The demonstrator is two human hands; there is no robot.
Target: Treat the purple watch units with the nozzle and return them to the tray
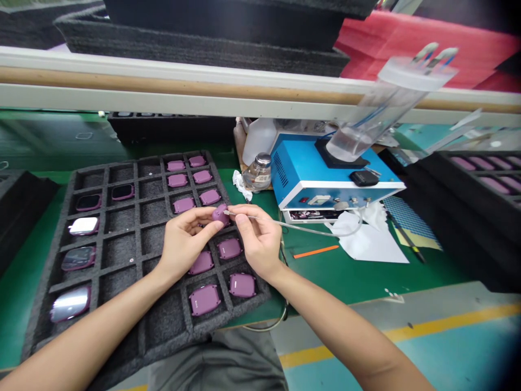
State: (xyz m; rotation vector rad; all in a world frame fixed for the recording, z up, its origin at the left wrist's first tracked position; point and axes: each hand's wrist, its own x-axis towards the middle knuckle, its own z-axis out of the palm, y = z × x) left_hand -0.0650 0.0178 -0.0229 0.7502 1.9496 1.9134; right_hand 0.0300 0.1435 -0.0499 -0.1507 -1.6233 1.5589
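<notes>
My left hand pinches a purple watch case on its edge between thumb and fingers, above the foam tray. My right hand grips the end of a thin clear hose. Its small tip touches or nearly touches the watch case; I cannot tell which. Beneath both hands lies a dark grey foam tray with square compartments. Purple watch cases sit back-up in its right columns. In the left columns are watches with screens up, some dark, some shiny.
Right of the tray stands a blue machine with a clear cylinder on top. A glass bottle is beside it. An orange stick and white paper lie in front. Black foam trays are stacked far right; a shelf crosses above.
</notes>
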